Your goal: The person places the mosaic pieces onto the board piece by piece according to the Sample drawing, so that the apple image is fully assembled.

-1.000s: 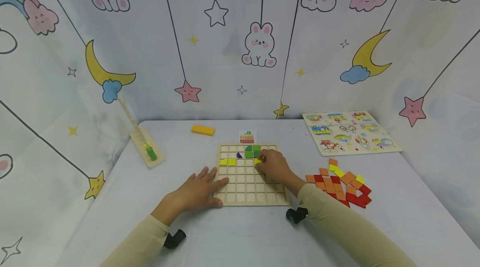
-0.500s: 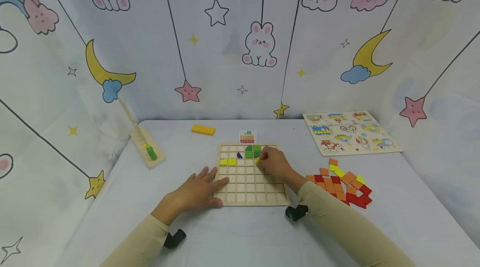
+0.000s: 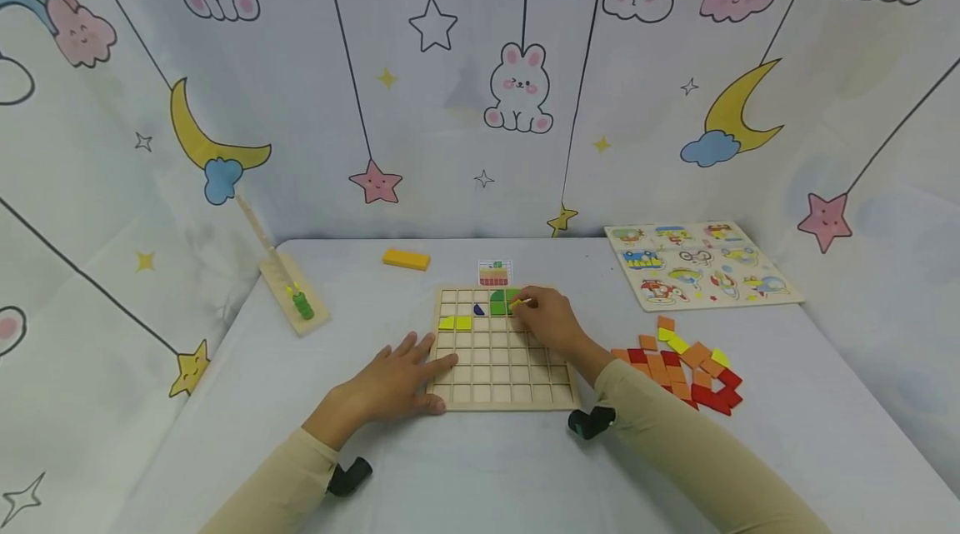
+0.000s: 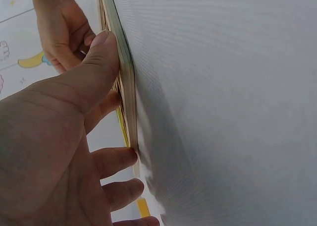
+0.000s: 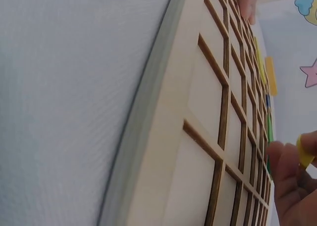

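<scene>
A wooden grid board (image 3: 501, 394) lies on the table in the head view. My left hand (image 3: 393, 382) rests on its left edge, fingers spread; the thumb (image 4: 101, 55) lies along the frame in the left wrist view. Over the upper right of the grid, my right hand (image 3: 553, 324) pinches a yellow tile (image 5: 303, 154) between thumb and fingers. That tile overlaps the green tiles (image 3: 498, 306) in the head view. A half-round dark blue tile (image 3: 479, 310) sits left of the green ones. Further left, two yellow tiles (image 3: 464, 323) fill neighbouring cells.
Loose orange, red and yellow tiles (image 3: 660, 367) lie right of the board. Behind the board is a small pattern card (image 3: 495, 273). A yellow block (image 3: 407, 259) stands at the back, a picture puzzle board (image 3: 701, 267) at back right, and a wooden stand with a green caterpillar-like figure (image 3: 303, 306) at left.
My right hand has raised the yellow tile from the row below the green tiles, so it now shows tilted in front of them. The left hand stays in place.
</scene>
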A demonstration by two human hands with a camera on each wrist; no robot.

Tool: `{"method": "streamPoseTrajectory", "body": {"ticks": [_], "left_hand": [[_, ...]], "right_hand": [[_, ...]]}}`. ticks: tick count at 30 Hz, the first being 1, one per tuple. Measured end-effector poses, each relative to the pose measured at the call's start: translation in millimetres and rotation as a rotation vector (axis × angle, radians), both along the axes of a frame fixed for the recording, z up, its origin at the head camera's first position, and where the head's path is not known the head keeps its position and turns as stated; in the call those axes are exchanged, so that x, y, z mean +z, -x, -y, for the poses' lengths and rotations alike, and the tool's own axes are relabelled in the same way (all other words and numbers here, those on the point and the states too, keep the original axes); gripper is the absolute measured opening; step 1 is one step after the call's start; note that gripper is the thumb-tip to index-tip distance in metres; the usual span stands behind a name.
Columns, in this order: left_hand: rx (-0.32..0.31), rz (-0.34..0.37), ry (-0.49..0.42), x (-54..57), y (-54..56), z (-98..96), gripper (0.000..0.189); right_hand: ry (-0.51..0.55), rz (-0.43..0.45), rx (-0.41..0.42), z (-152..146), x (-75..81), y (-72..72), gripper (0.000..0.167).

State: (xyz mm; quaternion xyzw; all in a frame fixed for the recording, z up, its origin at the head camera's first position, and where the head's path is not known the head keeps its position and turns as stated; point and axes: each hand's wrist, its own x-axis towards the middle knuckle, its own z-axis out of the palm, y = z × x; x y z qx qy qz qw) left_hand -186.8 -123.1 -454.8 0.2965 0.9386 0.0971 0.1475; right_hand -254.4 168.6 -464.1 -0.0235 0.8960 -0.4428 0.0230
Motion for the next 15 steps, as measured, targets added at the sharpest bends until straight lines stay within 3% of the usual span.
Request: {"method": "streamPoseTrajectory", "body": {"ticks": [15], "left_hand": [[-0.001, -0.004, 0.005, -0.4, 0.4, 0.1, 0.073]], "right_hand": [[0.239, 0.085, 0.052, 8.3, -0.8, -5.0, 0.04]]}}
